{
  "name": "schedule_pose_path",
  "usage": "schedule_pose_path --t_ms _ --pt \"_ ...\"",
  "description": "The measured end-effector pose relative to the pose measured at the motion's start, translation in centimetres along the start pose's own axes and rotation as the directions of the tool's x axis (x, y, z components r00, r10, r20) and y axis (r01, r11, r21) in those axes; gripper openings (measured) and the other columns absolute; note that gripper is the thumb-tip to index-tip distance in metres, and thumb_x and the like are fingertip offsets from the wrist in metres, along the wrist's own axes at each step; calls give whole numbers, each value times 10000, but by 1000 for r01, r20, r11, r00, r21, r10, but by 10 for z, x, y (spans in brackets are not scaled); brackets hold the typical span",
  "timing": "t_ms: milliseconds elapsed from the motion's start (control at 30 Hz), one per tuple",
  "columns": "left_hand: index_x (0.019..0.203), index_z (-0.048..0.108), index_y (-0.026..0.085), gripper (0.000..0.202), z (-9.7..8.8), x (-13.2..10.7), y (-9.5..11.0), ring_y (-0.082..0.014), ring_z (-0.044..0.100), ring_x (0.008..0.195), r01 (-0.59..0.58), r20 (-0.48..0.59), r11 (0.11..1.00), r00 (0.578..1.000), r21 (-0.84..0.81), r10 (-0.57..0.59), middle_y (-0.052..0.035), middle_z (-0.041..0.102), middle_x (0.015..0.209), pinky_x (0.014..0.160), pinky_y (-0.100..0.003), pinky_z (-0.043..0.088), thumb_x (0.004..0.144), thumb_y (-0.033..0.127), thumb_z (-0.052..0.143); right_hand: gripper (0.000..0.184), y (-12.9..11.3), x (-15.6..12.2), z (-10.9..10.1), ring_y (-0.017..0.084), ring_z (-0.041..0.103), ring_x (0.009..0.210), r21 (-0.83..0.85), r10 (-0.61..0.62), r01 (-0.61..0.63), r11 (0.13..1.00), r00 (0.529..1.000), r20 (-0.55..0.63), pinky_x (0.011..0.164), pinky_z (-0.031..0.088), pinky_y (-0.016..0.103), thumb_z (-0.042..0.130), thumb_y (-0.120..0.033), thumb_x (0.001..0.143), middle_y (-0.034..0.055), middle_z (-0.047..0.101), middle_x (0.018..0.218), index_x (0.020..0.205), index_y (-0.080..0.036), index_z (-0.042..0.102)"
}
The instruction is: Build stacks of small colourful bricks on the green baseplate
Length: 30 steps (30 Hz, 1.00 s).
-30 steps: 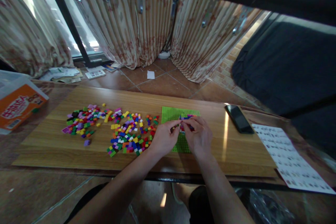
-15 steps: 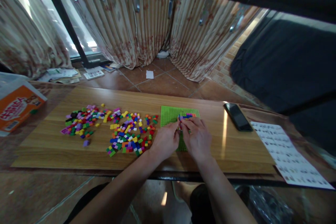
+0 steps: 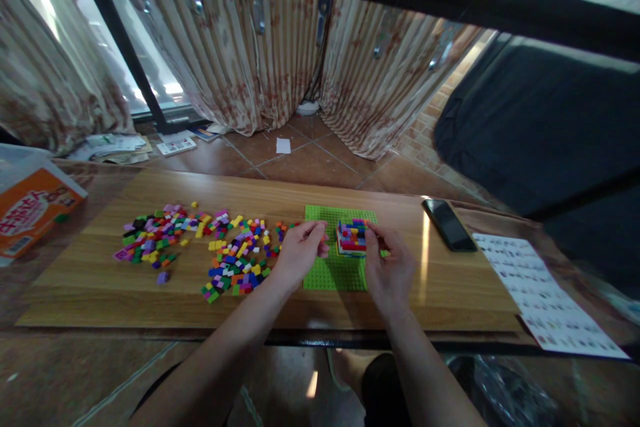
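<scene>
My right grip [image 3: 391, 268] is curled at the right side of the brick build [image 3: 351, 241] on the green baseplate [image 3: 323, 275], my left grip [image 3: 300, 252] curled apart from it, whether either pinches anything I cannot tell, and the build should be light, stiff, best held low.

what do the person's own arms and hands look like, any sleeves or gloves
The left hand and right hand are both ungloved. The left forearm and right forearm show no sleeve, watch, bracelet or clear marking. Fine details, such as nails, are too small to tell.
</scene>
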<state>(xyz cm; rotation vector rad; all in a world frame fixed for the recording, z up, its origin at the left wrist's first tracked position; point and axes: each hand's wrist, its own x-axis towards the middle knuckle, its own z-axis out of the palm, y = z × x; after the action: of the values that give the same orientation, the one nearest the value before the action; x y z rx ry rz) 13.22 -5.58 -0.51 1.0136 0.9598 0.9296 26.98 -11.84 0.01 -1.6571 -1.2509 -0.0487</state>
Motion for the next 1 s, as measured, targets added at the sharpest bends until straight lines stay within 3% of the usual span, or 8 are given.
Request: schedule_pose_path --t_ms 67,133,233,333,667,767,900,1000 --pt "945 656 118 204 0 -1 5 -81 577 549 46 9 991 999 -128 -45 -12 613 732 545 -212 500 820 244 555 207 -3 1 -1 173 638 804 67 22 -21 998 1000 -2 731 509 312 504 -303 909 48 701 898 947 -217 688" --pt "976 651 117 217 2 -3 7 -94 604 582 77 49 978 996 -196 -69 -17 630 740 595 -234 523 806 219 561 182 -6 -1 0 163 638 804 127 -7 -3 992 997 77 731 517 307 529 -306 899 43 696 917 940 -220 684" --pt "1029 647 130 267 5 -7 8 -118 631 643 88 126 963 990 -255 -57 -22 657 740 652 -254 535 782 187 565 178 -10 -4 2 161 634 836 169 -53 14 986 971 231 760 528 320 568 -315 882 47 677 964 994 -229 676" --pt "1061 649 157 321 6 -9 8 -136 643 735 66 181 962 983 -265 -18 -27 683 802 693 -252 531 748 166 580 197 -13 -5 3 183 626 937 169 -73 22 985 951 300 834 524 359 580 -329 877 59 664 1002 1026 -237 670" --pt "1153 606 192 418 6 -7 5 -143 639 805 28 241 979 970 -201 22 -45 680 957 725 -254 521 736 189 610 134 -9 -7 5 199 598 979 29 -195 194 981 953 233 886 502 391 558 -266 890 60 649 1003 940 -252 681" --pt "1146 610 185 386 5 -6 4 -148 639 804 -49 248 991 966 -126 79 -45 679 948 728 -267 523 761 215 608 116 -10 -6 5 194 593 960 52 -155 147 988 960 233 864 503 381 543 -253 894 62 640 987 913 -233 655" --pt "947 664 162 177 0 -4 4 -131 620 744 -261 236 959 944 107 231 -22 662 814 713 -247 499 809 248 595 111 -10 -4 3 188 598 932 109 -76 50 993 965 249 840 497 367 529 -252 891 58 644 943 905 -213 633" --pt "887 651 157 144 -2 -4 6 -121 597 684 -331 254 928 925 169 284 -3 636 721 679 -238 484 813 273 606 133 -10 -5 3 166 618 827 199 9 -62 978 966 257 773 506 338 541 -293 880 41 662 907 929 -212 635"
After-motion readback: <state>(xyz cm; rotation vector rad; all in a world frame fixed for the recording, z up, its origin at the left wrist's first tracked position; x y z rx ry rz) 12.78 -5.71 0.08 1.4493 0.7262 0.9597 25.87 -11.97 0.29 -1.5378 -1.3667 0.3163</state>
